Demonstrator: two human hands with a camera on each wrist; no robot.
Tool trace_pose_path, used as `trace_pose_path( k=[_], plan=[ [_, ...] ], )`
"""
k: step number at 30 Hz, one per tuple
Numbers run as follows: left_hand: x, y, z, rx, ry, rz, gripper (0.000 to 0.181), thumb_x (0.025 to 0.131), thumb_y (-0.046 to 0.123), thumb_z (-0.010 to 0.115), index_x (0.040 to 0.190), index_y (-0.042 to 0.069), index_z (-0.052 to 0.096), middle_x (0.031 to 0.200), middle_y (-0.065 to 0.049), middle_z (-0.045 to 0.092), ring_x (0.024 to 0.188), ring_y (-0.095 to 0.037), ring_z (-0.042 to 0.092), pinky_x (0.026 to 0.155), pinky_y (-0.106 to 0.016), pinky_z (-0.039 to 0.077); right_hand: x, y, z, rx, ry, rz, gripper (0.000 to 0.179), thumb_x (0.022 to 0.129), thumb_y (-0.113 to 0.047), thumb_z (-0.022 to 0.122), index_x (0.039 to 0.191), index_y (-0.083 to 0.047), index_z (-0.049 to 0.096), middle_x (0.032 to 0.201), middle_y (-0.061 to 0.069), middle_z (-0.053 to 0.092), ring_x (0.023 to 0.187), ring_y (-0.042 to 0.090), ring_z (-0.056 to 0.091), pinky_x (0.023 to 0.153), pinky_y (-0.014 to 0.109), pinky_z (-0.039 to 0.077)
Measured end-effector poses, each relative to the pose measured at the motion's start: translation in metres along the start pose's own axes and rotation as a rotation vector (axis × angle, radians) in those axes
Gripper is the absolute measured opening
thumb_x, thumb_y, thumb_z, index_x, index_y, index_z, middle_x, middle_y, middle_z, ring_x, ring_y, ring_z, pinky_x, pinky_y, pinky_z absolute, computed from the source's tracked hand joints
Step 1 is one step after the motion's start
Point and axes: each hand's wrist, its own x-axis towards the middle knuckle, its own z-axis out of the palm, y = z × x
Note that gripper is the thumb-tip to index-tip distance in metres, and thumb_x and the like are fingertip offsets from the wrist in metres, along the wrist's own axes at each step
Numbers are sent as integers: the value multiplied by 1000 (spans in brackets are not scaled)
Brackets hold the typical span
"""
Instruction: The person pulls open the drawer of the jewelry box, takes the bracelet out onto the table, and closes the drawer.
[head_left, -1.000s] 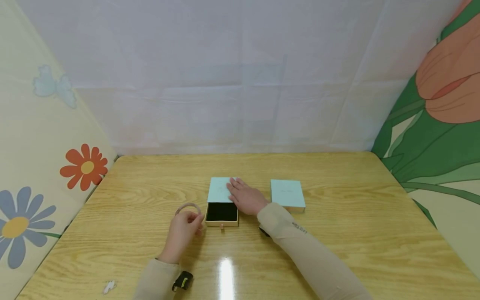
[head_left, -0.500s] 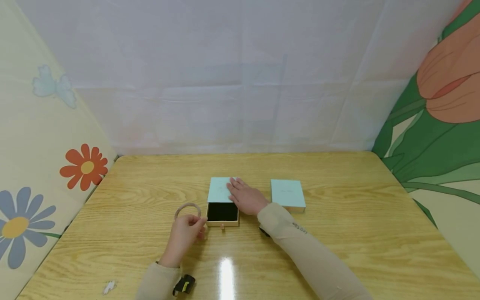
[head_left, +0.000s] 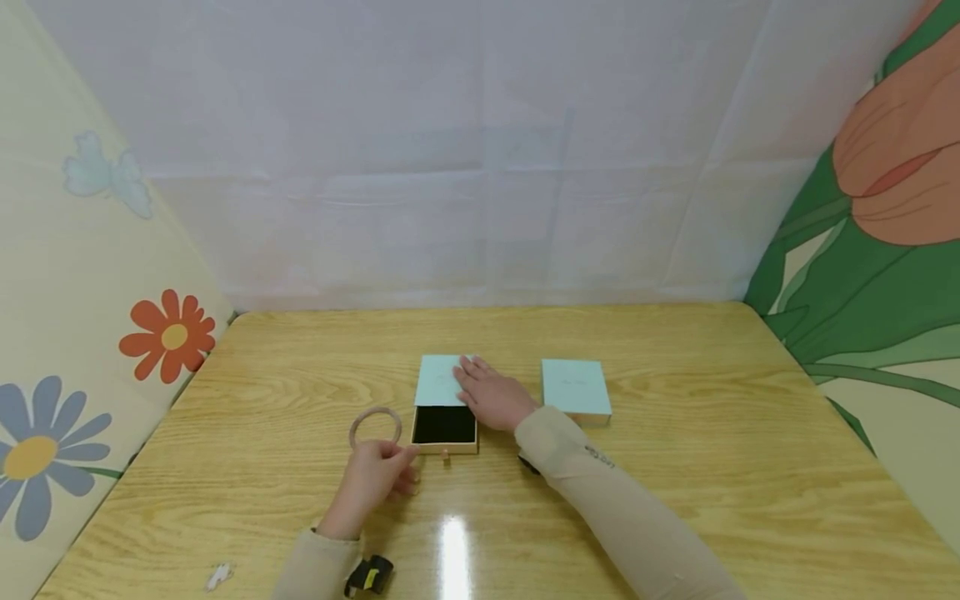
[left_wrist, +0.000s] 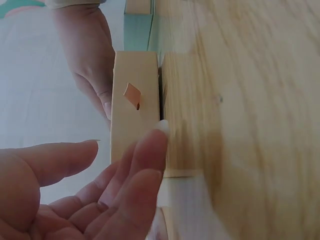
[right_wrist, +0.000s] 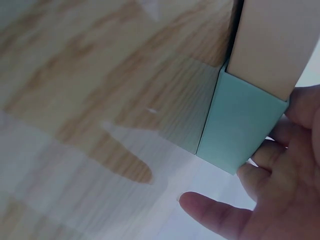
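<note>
A pale blue slide-out box [head_left: 438,379] lies mid-table, its drawer [head_left: 465,449] pulled partway toward me. Black lining shows inside the drawer, and a small pull tab [left_wrist: 132,95] sticks out from its front. My right hand [head_left: 497,397] rests on the box's blue sleeve, fingers fairly straight across the top right. Just off the drawer's front left corner is my left hand [head_left: 375,475], thumb and fingers apart with nothing between them. Behind that hand a pinkish bangle [head_left: 375,410] lies on the table; the hand hides its near edge in the head view.
A second pale blue box [head_left: 576,386], closed, sits to the right of my right hand. The wooden table [head_left: 675,500] has a small white patch [head_left: 219,576] near its front left. A white sheet [head_left: 480,208] hangs behind, and flowered panels stand at both sides.
My left hand has shifted slightly right and toward me, nearer the drawer's front, uncovering more of the bangle. The right hand and both boxes stay in place.
</note>
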Motion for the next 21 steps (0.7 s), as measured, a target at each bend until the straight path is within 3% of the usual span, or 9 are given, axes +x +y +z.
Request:
trace_pose_path(
  k=[7, 13, 21],
  plan=[
    [-1, 0, 1, -2, -83, 5, 25, 96, 12, 60, 86, -10, 67, 67, -9, 66, 57, -23, 68, 51, -30, 53, 0, 2, 2, -4, 2, -2, 50, 107, -28, 37, 151, -6, 30, 159, 10, 21, 146, 25, 16, 114, 39, 27],
    [-3, 2, 3, -30, -115, -23, 26, 97, 13, 59, 92, -11, 65, 69, -9, 67, 59, -23, 68, 53, -32, 55, 2, 2, 2, 1, -4, 3, 51, 107, -29, 36, 152, -6, 28, 159, 9, 19, 146, 25, 14, 115, 38, 24],
    [0, -6, 3, -180, -273, -9, 32, 100, 15, 53, 96, -16, 61, 74, -13, 69, 62, -20, 69, 56, -29, 57, 1, 2, 1, 6, -11, 10, 51, 107, -28, 36, 152, -6, 28, 159, 9, 19, 146, 25, 14, 116, 38, 22]
  ],
)
